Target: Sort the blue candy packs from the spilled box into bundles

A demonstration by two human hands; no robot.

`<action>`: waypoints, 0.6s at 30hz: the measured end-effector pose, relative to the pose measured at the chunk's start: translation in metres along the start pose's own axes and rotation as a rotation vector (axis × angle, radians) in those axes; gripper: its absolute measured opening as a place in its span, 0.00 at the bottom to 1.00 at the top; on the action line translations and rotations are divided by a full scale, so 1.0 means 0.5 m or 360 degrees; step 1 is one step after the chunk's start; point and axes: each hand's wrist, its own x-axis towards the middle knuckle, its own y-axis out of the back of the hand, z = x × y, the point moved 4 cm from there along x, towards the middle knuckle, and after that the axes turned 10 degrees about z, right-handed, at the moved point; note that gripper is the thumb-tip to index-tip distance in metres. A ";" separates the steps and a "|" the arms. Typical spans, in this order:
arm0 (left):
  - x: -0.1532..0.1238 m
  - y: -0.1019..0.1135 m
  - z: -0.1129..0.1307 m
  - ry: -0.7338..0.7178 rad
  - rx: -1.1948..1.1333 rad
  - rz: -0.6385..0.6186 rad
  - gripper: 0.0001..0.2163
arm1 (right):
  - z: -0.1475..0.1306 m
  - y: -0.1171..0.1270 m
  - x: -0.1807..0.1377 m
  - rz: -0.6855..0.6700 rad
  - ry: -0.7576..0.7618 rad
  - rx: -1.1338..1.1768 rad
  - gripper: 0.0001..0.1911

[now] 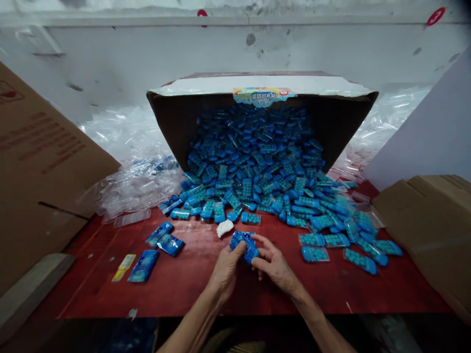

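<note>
Near the front middle of the red table, both my hands grip a shiny blue printed packet (243, 241). My left hand (227, 267) pinches its left side, thumb on top. On the right side, my right hand (275, 264) has its thumb and fingers at the packet's edge. Just behind them lies a crumpled white wad (224, 228). Clear cases with blue caps and blue-green beads spill toward my hands from a tipped carton; one such case (250, 218) lies close behind the packet. To the left rest several blue packets, one of them (143, 265) nearest the front.
The open carton (263, 81) lies on its side at the back. Clear plastic pieces (143, 189) are heaped at the left. A brown box (47, 162) stands far left, another (427, 230) at right. A small yellow-and-white packet (124, 267) lies on the red table (191, 289).
</note>
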 end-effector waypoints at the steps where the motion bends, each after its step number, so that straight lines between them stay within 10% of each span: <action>1: -0.002 -0.003 0.002 0.0018 -0.0008 -0.0052 0.10 | 0.000 0.005 0.001 0.0012 -0.0007 0.0011 0.27; 18: -0.002 -0.006 -0.009 0.0079 -0.0133 -0.0104 0.09 | 0.008 0.002 -0.002 0.0051 -0.0078 0.0126 0.29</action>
